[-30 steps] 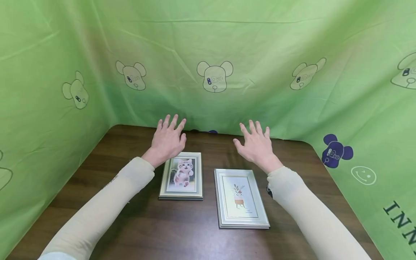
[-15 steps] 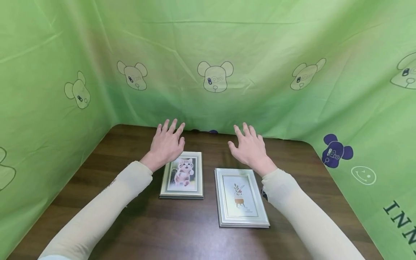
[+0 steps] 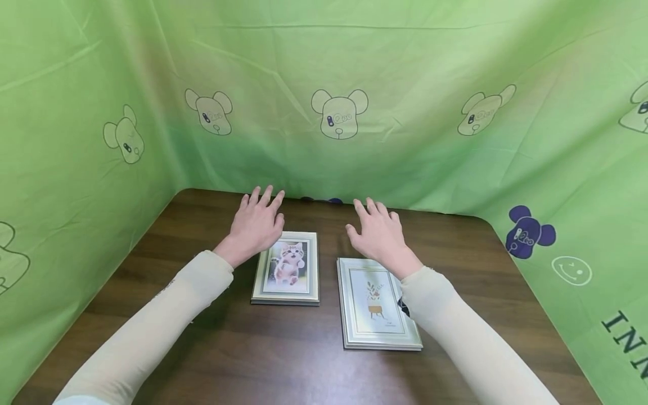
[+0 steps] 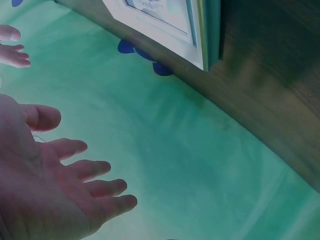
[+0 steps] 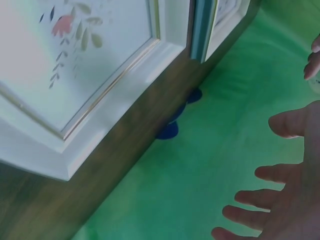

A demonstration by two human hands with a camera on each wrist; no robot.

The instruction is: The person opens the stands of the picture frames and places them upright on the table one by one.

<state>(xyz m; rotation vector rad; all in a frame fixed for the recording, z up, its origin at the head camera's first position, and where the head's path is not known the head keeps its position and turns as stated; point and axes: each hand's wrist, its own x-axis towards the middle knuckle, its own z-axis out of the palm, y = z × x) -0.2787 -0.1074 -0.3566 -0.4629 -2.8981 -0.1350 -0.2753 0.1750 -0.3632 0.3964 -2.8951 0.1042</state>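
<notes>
Two light-coloured picture frames lie face up on a brown wooden table. The smaller picture frame [image 3: 288, 270], left of centre, shows a kitten. To its right is a larger picture frame [image 3: 377, 306] with a potted plant drawing. My left hand [image 3: 255, 225] hovers with fingers spread above the upper left of the kitten frame, hiding that corner. My right hand [image 3: 379, 233] hovers over the far edge of the plant frame, fingers spread, its sleeve overlapping the frame's right side. Both palms face down and hold nothing; the left palm [image 4: 45, 185] shows bare in the left wrist view.
A green cloth curtain [image 3: 405, 152] with printed bear heads hangs behind and on both sides of the table [image 3: 283, 354]. The table's far edge runs just beyond my fingertips. Cream sleeves cover both forearms.
My right hand has moved left and slightly down, from beside the plant frame to over its far edge. The left hand has shifted slightly left. Both picture frames stay in place on the table.
</notes>
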